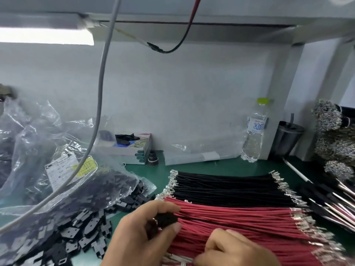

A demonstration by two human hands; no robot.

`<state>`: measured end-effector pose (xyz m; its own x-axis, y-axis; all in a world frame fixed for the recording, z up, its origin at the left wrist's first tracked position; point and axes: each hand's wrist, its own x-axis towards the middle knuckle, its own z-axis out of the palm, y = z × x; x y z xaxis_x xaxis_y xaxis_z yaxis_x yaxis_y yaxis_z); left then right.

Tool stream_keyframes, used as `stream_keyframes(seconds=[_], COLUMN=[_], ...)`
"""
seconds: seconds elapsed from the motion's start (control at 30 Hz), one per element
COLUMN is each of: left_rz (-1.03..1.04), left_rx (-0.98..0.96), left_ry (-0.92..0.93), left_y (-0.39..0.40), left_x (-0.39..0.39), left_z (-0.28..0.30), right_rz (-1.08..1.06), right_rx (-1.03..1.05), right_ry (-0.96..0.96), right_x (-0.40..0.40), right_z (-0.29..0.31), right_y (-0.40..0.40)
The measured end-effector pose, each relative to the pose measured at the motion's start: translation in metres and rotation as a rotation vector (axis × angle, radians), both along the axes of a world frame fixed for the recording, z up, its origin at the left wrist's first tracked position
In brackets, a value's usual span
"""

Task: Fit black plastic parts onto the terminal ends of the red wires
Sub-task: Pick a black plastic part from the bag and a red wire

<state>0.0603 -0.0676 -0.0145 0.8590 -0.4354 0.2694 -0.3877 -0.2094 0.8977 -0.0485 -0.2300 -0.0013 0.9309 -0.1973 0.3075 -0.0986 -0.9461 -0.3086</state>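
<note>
R hand (230, 250) nearest, fingers curled on red wires (249, 225) at near terminal ends, grip on single wire unclear. L hand (142, 231) pinches black plastic part (166, 219) over bundle. Loose parts (82, 237) spill on worktop (226, 166) from bag. Risk: misaligned terminal jams, bends.
</note>
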Motion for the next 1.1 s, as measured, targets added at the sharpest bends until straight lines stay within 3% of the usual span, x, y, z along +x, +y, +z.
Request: stream_keyframes(seconds=[0.13,0.27,0.47,0.6,0.67,0.83,1.1], left_rz=[-0.041,-0.05,-0.103,-0.136,-0.142,-0.17,-0.321], left_rx=[-0.116,-0.144,-0.19,-0.252,-0.299,-0.385,-0.533], left_ry=[0.078,0.098,0.173,0.24,0.275,0.326,0.457], left_y=[-0.001,-0.005,0.0,0.005,0.004,0.005,0.003], left_x=[0.001,-0.002,0.0,0.001,0.001,-0.001,-0.002], left_z=[0.002,0.003,0.005,0.008,0.009,0.013,0.012], right_rz=[0.089,0.108,0.293,0.319,0.298,0.212,0.2], right_rx=[0.008,-0.089,-0.242,-0.281,-0.247,0.078,0.11], right_ry=[-0.243,-0.205,-0.435,-0.47,-0.488,-0.555,-0.636], right_x=[-0.001,-0.002,0.004,0.008,0.006,-0.008,0.0], right_z=[-0.012,-0.021,-0.013,-0.018,-0.017,0.0,0.021], right_y=[-0.005,-0.008,-0.012,-0.014,-0.012,-0.013,-0.012])
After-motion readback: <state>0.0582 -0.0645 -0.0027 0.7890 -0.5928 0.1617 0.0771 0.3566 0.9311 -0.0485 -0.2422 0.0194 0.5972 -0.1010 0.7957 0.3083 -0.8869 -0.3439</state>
